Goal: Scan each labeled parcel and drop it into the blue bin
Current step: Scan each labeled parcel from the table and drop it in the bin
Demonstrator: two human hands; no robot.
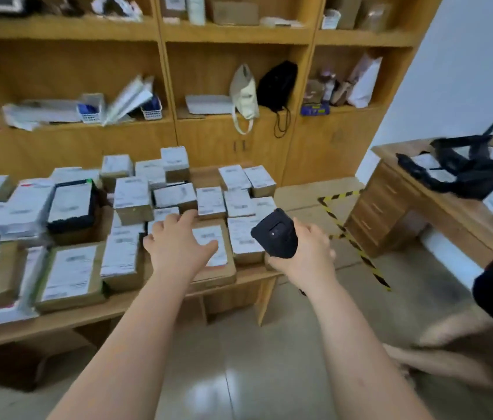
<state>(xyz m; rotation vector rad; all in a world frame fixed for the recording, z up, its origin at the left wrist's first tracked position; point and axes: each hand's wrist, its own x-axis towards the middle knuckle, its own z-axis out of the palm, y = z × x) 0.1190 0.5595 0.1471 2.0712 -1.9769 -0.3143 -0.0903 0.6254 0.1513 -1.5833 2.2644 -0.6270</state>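
Observation:
Several brown cardboard parcels with white labels cover a low wooden table (136,304). My left hand (175,244) reaches out over them with fingers spread, hovering above a flat labeled parcel (216,265) at the table's right front. Whether it touches that parcel I cannot tell. My right hand (305,253) grips a black handheld scanner (275,234), held just right of the left hand above the table's right end. No blue bin is in view.
Wooden shelving (239,34) with bags and papers fills the back wall. A wooden desk (414,189) with a black bag and a parcel stands at right. Yellow-black tape (351,237) marks the floor. Another person's legs (451,350) sit at lower right.

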